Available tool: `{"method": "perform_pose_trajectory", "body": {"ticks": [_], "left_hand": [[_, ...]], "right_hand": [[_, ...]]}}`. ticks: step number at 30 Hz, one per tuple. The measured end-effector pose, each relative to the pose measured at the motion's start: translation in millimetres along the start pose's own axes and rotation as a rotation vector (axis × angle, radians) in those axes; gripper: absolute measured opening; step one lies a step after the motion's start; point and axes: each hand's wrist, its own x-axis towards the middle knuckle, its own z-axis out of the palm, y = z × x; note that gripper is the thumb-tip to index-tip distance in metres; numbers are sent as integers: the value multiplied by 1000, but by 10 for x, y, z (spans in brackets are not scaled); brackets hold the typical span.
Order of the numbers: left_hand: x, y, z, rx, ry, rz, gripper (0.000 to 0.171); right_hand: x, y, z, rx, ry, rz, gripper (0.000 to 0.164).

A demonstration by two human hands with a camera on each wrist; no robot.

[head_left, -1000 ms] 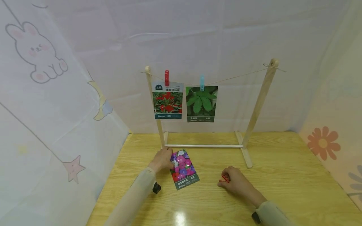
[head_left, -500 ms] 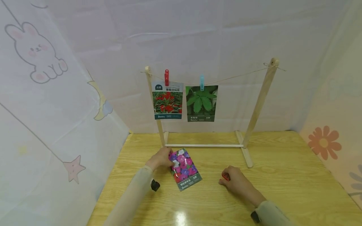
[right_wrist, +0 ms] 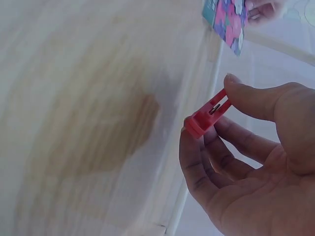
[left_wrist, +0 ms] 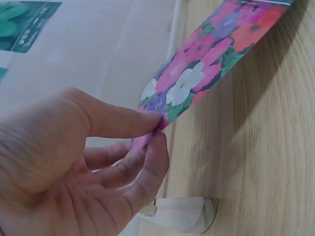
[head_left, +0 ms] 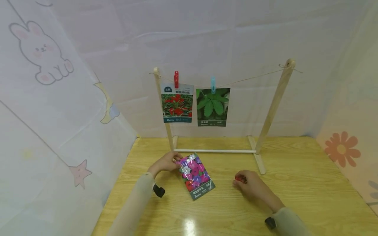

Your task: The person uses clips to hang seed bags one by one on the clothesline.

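Observation:
Between thumb and fingers, my left hand (head_left: 166, 162) pinches the upper left corner of a flower seed packet (head_left: 195, 173) with pink, purple and white blooms. In the left wrist view the packet (left_wrist: 197, 64) slants up off the wooden table, its shadow beneath. My right hand (head_left: 254, 186) holds a small red clothespin (right_wrist: 209, 115) between thumb and fingertips, a little above the table to the packet's right. Two more packets hang from a string: a red-flowered packet (head_left: 177, 105) under a red clothespin (head_left: 176, 79), and a green-leaf packet (head_left: 213, 108) under a light blue clothespin (head_left: 213, 85).
A wooden stand with a left post (head_left: 168, 131), a right post (head_left: 274, 105) and a low white crossbar (head_left: 215, 151) carries the string (head_left: 254, 78). Its right foot (head_left: 260, 164) juts forward on the table (head_left: 301, 183). Printed cloth walls (head_left: 73, 124) surround the table.
My left hand has lifted the flower packet off the table and tilted it, shifting it slightly right. The right hand keeps the red clothespin, its position nearly the same.

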Motion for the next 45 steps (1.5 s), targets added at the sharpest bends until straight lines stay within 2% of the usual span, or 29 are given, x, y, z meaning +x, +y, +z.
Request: {"method": "perform_pose_trajectory", "body": {"ticks": [4, 8, 13, 18, 22, 27, 31, 37, 45], "left_hand": [[-64, 23, 12, -123, 8, -20, 35], [-122, 79, 52, -204, 35, -31, 32], [-150, 136, 80, -234, 50, -9, 28], [-180, 239, 110, -235, 90, 24, 26], [-197, 311, 140, -261, 124, 49, 25], [-224, 406, 160, -321, 143, 91, 22], [-253, 512, 159, -281, 155, 132, 23], [-259, 682, 158, -229, 170, 158, 21], [-222, 839, 171, -147, 228, 203, 21]], "right_hand": [[-7, 15, -68, 5, 26, 0, 27], [-20, -5, -130, 29, 66, -9, 28], [-36, -57, -198, 48, 129, -28, 34], [-65, -104, -292, 56, 167, -52, 30], [-74, -132, -397, 70, 178, -69, 29], [-69, -159, -532, 71, 173, -49, 32], [-79, -177, -622, 72, 173, -48, 33], [-104, -227, -755, 62, 195, -55, 37], [-91, -312, -942, 31, 248, -82, 37]]}}
